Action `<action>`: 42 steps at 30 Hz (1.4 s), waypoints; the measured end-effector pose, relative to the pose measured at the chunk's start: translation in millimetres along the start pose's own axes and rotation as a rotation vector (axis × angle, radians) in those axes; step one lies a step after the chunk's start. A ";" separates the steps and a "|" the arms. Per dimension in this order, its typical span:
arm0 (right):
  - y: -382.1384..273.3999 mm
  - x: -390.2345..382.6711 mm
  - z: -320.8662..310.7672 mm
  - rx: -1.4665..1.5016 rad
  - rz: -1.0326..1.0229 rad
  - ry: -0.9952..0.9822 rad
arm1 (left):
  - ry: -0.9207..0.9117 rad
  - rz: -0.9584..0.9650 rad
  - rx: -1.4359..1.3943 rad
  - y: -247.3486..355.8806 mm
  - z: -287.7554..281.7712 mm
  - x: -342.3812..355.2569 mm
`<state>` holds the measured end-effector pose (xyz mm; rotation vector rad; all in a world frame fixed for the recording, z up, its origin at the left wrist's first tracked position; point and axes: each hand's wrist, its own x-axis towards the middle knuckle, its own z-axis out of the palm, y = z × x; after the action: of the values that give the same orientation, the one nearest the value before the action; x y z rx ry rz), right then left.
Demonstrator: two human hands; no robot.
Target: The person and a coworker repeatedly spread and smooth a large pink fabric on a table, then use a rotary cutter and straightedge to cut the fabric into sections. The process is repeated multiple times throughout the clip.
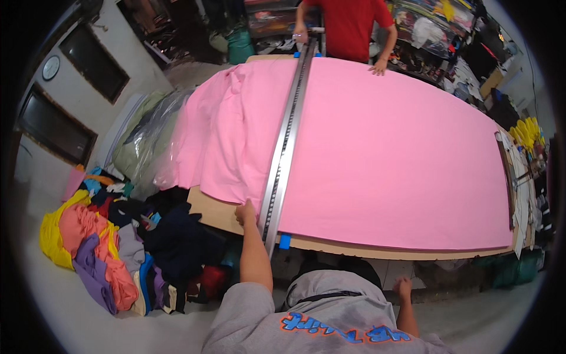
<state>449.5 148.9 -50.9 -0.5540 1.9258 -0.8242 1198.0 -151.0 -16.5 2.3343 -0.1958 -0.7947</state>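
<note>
Pink fabric (395, 153) covers most of a long table, smooth on the right and bunched in folds on the left. My left hand (245, 213) is closed on the fabric's near edge, just left of a long metal rail (287, 138). The rail lies across the cloth from the near edge to the far one, with a dark slotted line along it. Away from the table, my right hand (402, 288) hangs low beside my body, its fingers curled and nothing visible in them. Blue pieces (285, 241) sit by the rail's ends.
Across the table a person in a red shirt (349, 29) has one hand at the rail's far end and the other on the fabric. Heaped clothes (88, 236) lie on the floor at left. Clear plastic sheeting (147, 141) covers green material by the wall. Yellow gloves (527, 133) hang at right.
</note>
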 end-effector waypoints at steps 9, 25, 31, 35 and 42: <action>103.0 -83.1 -31.1 0.210 0.573 0.114 | 0.121 0.314 -1.339 233.1 -74.2 -49.6; 111.2 10.1 -384.9 0.360 0.310 0.522 | -1.360 1.678 -0.978 324.1 204.4 -1015.7; 179.2 32.6 -409.6 0.476 0.272 0.521 | -1.569 1.258 -0.779 246.8 425.8 -1075.8; 167.9 27.7 -386.1 0.441 0.449 0.118 | -1.263 1.246 -0.528 185.8 548.0 -1049.1; 176.1 87.7 -479.5 0.598 0.508 0.240 | -0.860 1.028 -0.285 94.9 685.1 -980.5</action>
<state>-23.3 360.2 -71.5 0.3936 1.7827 -1.0879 11.0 -267.9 114.2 1.1951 -1.3909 -1.0794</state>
